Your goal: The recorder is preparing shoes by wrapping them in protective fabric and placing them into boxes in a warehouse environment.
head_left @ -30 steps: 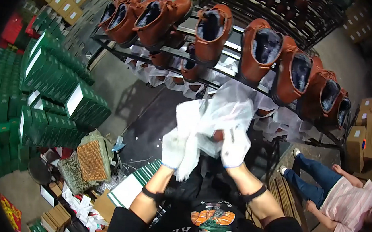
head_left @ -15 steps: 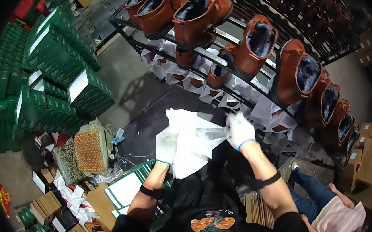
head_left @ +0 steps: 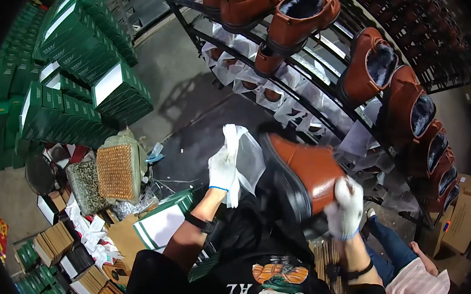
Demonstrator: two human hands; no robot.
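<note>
Head view: brown leather boot (head_left: 314, 169), thin white sheets (head_left: 249, 165).
Left hand (head_left: 222, 170) closes around the sheets; right hand (head_left: 346, 207) grips the boot.

**Both grips closed, apart**

Left hand (head_left: 222, 169): white-gloved, fingers curled; left forearm (head_left: 185, 241) slants up from lower left of its grip. Right hand (head_left: 346, 207): gloved, fingers bent; right forearm (head_left: 354, 252) below its grip.

footwear workshop: brown shoes (head_left: 363, 73) on metal rack (head_left: 187, 22), stacked green boxes (head_left: 122, 95)
</note>
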